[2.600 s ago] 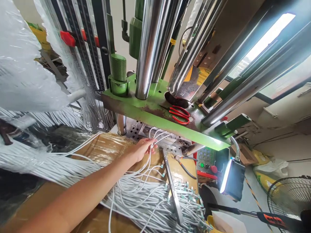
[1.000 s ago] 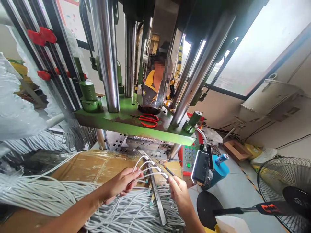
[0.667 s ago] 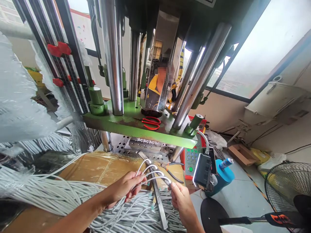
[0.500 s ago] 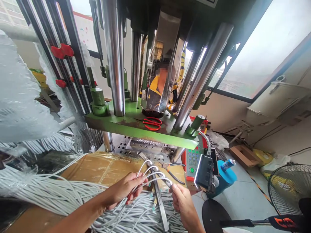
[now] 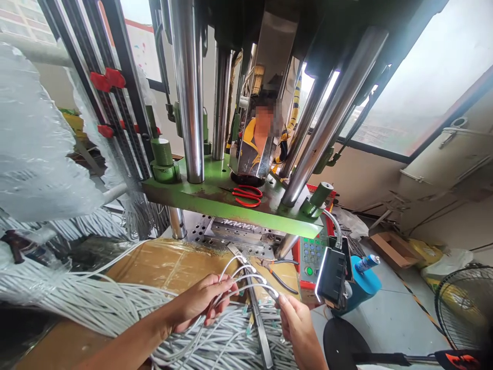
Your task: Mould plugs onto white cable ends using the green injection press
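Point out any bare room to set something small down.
The taped cardboard has a bare patch between the perforated metal plate and the white cables. A smaller one on the green plate lies between the left front column and the red-handled scissors. It's crowded around the left hand and right hand: cables, metal bar, pliers.

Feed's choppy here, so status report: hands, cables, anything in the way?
Left hand gripping white cables. Right hand pinching at a cable end. Metal bar slants beneath the cables; pliers just beyond right hand, not touching.

Cardboard (image 5: pixel 169 267) (shiny) bearing cables (image 5: pixel 88 303), pliers (image 5: pixel 284 284); green plate (image 5: pixel 231 210) bearing scissors (image 5: pixel 247 195).
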Action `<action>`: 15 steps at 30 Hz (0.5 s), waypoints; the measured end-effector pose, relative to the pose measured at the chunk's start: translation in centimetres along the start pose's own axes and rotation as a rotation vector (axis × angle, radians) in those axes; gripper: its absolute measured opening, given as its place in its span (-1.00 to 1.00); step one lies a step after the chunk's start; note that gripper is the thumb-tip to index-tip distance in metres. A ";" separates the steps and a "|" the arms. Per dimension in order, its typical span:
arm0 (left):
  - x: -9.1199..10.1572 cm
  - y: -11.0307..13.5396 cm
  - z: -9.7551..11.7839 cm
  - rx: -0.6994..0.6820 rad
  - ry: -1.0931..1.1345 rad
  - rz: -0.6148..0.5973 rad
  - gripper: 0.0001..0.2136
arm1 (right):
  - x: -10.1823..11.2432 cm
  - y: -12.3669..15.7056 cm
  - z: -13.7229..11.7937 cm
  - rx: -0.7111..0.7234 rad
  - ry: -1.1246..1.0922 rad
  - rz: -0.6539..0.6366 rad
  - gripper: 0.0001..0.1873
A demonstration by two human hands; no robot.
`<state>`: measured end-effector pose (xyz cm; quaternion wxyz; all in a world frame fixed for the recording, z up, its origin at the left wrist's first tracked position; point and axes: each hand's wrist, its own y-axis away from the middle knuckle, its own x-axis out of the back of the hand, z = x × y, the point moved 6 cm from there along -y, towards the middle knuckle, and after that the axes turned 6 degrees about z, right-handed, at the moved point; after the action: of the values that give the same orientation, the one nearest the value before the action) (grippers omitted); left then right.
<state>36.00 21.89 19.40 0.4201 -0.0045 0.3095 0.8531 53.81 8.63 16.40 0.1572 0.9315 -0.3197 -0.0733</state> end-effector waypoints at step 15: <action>0.9 6.9 -3.5 0.079 0.270 0.003 -0.59 | 2.3 4.0 -0.3 0.582 0.884 0.501 -0.46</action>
<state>29.59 17.58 19.94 0.3732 -0.1021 0.3965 0.8325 53.46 4.32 17.99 0.0257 0.7745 -0.4412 0.4525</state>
